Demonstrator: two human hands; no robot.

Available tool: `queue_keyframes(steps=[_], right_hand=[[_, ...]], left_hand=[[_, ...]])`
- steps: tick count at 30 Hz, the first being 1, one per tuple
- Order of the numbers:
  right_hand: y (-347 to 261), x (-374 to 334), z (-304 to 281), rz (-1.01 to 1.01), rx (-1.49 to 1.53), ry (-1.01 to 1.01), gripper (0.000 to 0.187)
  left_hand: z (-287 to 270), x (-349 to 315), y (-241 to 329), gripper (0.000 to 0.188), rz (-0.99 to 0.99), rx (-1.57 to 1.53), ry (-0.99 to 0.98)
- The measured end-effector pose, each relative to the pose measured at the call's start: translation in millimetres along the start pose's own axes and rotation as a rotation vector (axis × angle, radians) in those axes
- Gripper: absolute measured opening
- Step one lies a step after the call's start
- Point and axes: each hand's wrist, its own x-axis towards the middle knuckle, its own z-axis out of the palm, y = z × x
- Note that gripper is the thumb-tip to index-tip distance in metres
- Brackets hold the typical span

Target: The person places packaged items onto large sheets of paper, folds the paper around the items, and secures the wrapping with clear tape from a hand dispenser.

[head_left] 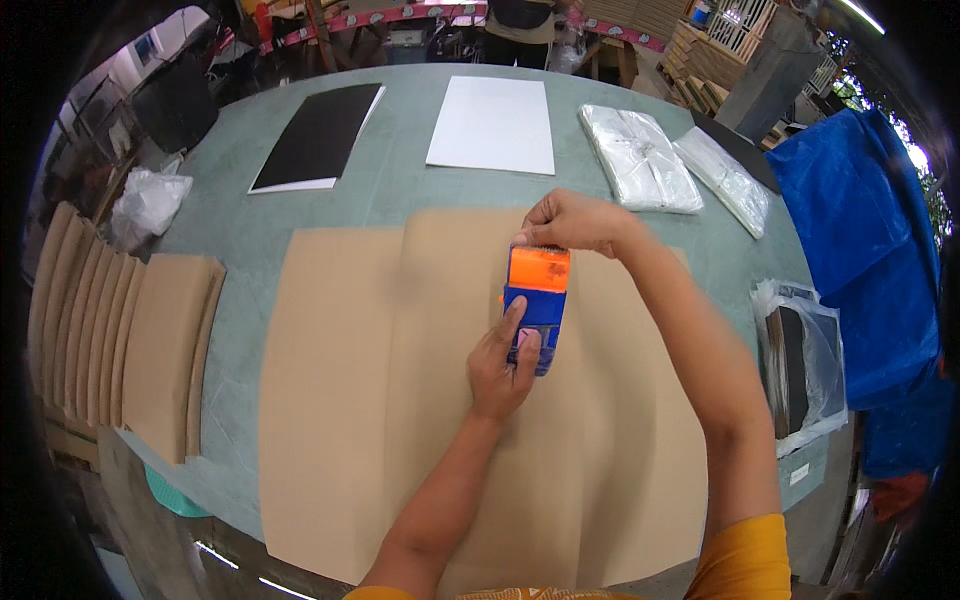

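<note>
A blue and orange tape dispenser (pixel 539 292) is held above a large unfolded sheet of brown cardboard (pixel 330 380). My left hand (pixel 505 368) grips its lower end, thumb and fingers closed round the blue body. At the dispenser's upper end, my right hand (pixel 570 222) is closed in a pinch against the edge beside the orange part. Whatever lies between those fingertips is too small to make out; the tape itself cannot be told apart. Under both hands the cardboard lies spread on the green table (pixel 390 130), its panels marked by creases.
Folded brown cartons (pixel 165 350) stand in a row at the left. Along the far side lie a black sheet (pixel 318 138), a white sheet (pixel 492 125) and clear plastic packs (pixel 640 160). A plastic-wrapped stack (pixel 800 365) and a blue tarp (pixel 855 240) are at the right.
</note>
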Motion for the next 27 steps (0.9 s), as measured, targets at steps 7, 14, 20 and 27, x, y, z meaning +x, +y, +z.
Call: queue_keyframes(steps=[7,14,20,27], right_hand=[[46.0,47.2,-21.9,0.187,0.187,0.46,0.017],[72.8,80.0,-18.0,-0.501,-0.839,0.911,0.006],[108.5,89.0,40.0,-0.332,-0.976,0.682,0.017],[109.9,50.9,28.6,-0.084,-1.025,0.923,0.065]], left_hand=[[-8.2,27.7,45.6,0.051,-0.403,0.219,-0.334],[-10.1,34.9,74.8,0.058,-0.61,0.375,-0.659],[-22.7,34.9,64.8,0.06,-0.77,0.091,-0.739],[-8.4,30.0,67.2,0.059,-0.738,0.151,-0.771]])
